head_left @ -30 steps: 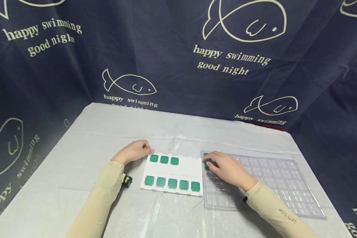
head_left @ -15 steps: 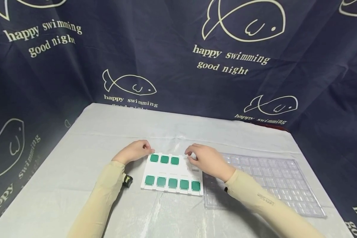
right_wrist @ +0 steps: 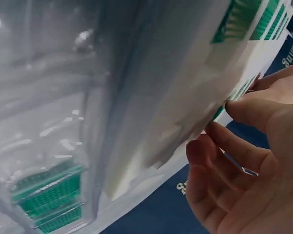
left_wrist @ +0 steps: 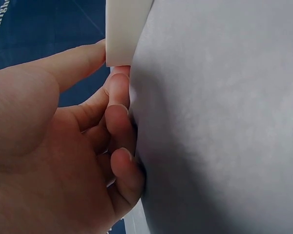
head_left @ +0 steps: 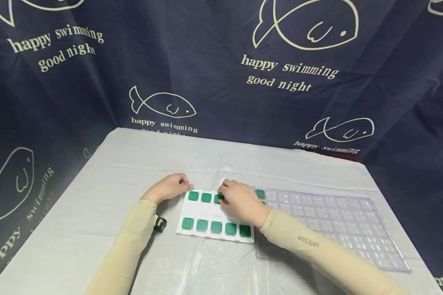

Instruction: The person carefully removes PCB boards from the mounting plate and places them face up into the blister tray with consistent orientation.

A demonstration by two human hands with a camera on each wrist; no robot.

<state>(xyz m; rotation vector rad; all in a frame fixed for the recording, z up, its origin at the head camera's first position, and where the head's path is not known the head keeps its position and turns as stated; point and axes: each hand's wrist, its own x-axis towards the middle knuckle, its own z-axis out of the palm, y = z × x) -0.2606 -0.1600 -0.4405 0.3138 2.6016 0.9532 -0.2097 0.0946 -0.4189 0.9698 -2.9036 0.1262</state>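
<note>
Pinching a green board (right_wrist: 218,113) between thumb and forefinger of the right hand (head_left: 241,201), at the far row of the white tray (head_left: 203,209), partly hiding the third board (head_left: 217,199) there. Clamping the tray's far left corner with the left hand (head_left: 167,187). Filled with five boards (head_left: 202,225) along the near row. Set just left of a clear tray (head_left: 339,213).

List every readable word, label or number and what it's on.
"happy swimming": curtain, repeated
"good night": curtain, under "happy swimming"; one copy cut off by the table
"LetsSlim": right sleeve; small, best reading
Green squares: no readable text
Numbers: none readable
</note>
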